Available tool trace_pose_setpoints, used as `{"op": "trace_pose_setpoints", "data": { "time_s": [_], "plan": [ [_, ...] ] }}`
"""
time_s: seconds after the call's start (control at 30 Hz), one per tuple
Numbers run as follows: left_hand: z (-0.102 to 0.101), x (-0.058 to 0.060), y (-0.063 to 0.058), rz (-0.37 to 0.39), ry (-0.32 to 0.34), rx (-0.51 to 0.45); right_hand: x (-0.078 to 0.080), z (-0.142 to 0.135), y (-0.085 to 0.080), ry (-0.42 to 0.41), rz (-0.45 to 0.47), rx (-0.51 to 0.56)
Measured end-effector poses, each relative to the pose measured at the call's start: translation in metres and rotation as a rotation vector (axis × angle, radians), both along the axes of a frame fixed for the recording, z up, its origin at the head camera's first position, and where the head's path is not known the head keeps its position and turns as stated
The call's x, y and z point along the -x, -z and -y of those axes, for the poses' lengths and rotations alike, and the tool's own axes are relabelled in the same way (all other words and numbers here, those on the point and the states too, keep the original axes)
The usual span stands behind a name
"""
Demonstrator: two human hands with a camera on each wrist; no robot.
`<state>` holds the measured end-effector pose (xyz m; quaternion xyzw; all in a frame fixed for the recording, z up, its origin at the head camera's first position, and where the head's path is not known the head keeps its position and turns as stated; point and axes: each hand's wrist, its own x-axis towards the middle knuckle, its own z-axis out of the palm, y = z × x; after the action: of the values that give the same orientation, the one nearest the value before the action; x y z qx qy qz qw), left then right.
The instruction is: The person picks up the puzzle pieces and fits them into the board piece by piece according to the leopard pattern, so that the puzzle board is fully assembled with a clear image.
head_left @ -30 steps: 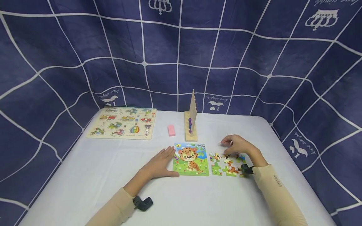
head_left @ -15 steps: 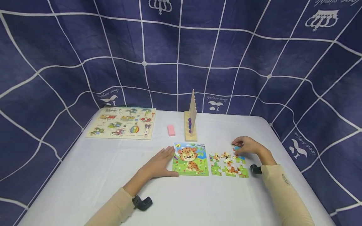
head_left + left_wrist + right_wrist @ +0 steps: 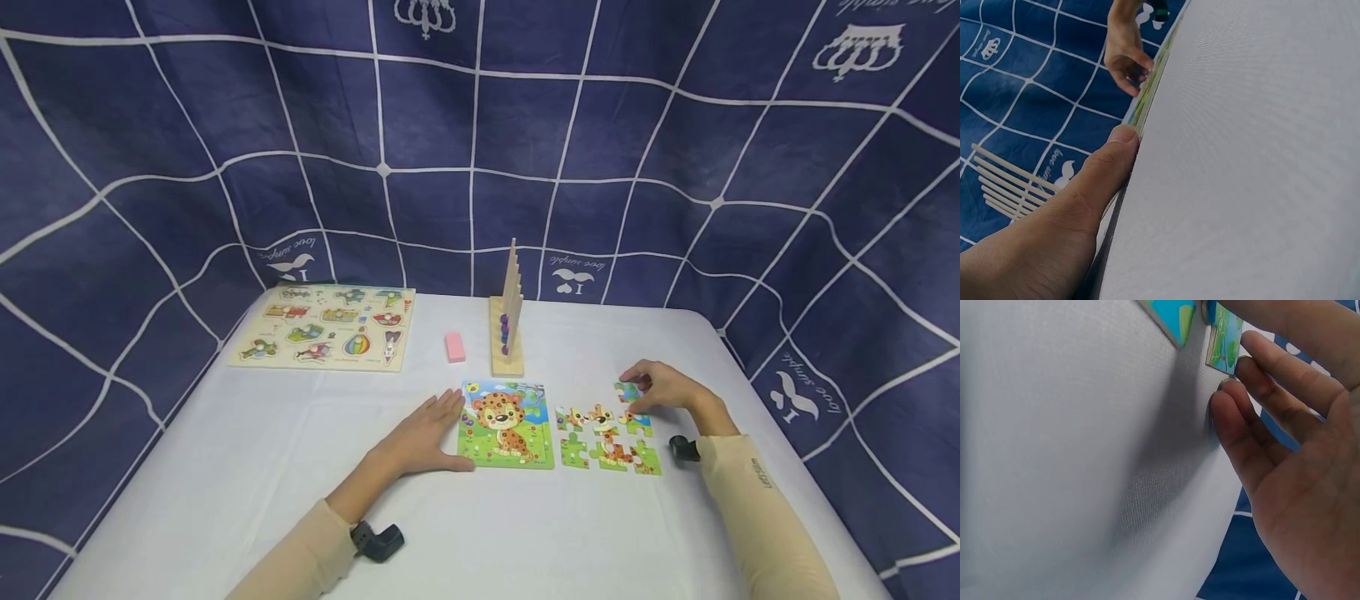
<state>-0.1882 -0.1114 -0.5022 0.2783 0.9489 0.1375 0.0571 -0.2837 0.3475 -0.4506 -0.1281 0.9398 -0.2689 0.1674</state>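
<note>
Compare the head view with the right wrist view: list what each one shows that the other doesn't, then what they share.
Only the head view: the left hand, the spotted animal on the picture board, the vehicle board, the pink block and the wooden stand with upright rods.

Only the right wrist view: the palm side of the right hand, close up, and the pale cut edge of a puzzle piece.

Both: the right hand, puzzle pieces near its fingers, the white tabletop and the blue curtain.
</note>
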Motion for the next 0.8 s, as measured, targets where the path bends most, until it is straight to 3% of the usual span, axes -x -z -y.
{"op": "trace_pose_setpoints", "data": {
  "time_s": [0.43, 0.8],
  "plan": [
    [-0.0010, 0.0000, -0.0029, 0.007, -0.005, -0.009, -0.0025, -0.0027, -0.0030, 0.038, 0.013, 0.007],
    [-0.0005, 0.0007, -0.0013, 0.012, -0.005, -0.002, -0.0047, -0.0015, -0.0018, 0.062, -0.020, -0.048]
  ]
}}
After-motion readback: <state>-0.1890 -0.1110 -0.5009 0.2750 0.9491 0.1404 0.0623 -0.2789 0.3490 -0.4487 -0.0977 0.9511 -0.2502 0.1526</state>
